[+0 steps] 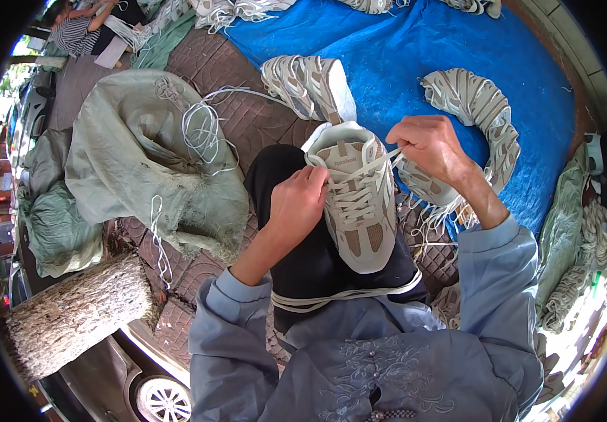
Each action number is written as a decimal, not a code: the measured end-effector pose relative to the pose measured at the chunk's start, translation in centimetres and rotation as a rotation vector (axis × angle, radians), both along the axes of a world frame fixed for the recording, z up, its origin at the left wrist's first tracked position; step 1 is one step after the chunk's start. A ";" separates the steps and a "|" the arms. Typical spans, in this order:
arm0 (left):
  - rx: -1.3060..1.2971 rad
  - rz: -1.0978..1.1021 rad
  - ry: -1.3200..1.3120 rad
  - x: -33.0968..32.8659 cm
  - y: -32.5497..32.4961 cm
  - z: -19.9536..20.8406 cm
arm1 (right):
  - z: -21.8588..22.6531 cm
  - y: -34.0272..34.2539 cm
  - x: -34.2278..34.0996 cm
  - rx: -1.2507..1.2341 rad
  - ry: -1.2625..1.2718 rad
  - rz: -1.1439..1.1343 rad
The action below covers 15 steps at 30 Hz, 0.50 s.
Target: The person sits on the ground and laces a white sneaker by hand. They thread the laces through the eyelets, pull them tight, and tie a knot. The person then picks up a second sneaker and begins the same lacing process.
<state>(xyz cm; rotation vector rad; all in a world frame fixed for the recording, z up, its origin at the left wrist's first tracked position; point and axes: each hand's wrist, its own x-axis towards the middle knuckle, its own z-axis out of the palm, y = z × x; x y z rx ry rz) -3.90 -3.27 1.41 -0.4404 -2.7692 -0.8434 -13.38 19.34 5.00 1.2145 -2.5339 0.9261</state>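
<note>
A beige and white sneaker [362, 245] rests on my black-trousered lap, toe toward me. Cream shoelace [371, 169] runs in crossed rows up its front. At the collar's left side, my left hand [295, 205] is closed in a pinch on the lace by the top eyelets. My right hand [431, 146], raised off the shoe's right side, pinches the other stretch of lace and holds it taut. Loose cream laces [346, 299] lie across my thighs. Both hands' fingertips partly hide the lace ends.
A blue tarp [402, 42] carries a curved row of sneakers [504, 133] and a shorter shoe stack [302, 81]. Left are a pale green sack [117, 151], white cord [203, 130] and a tree trunk [78, 309]. Another person [82, 32] sits far left.
</note>
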 end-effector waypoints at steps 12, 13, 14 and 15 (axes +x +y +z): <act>-0.104 -0.140 0.017 -1.1 0.3 0.9 | 0.6 2.2 -0.4 0.347 0.346 0.030; -0.094 -0.163 -0.024 -1.4 0.4 0.8 | 1.0 2.0 -0.1 0.176 -0.027 -0.015; -0.077 -0.188 -0.066 -1.7 0.2 0.9 | 1.6 1.8 0.2 0.003 -0.398 -0.063; -0.059 -0.212 -0.107 -2.1 -0.2 1.1 | 2.0 1.6 0.4 -0.175 -0.766 -0.111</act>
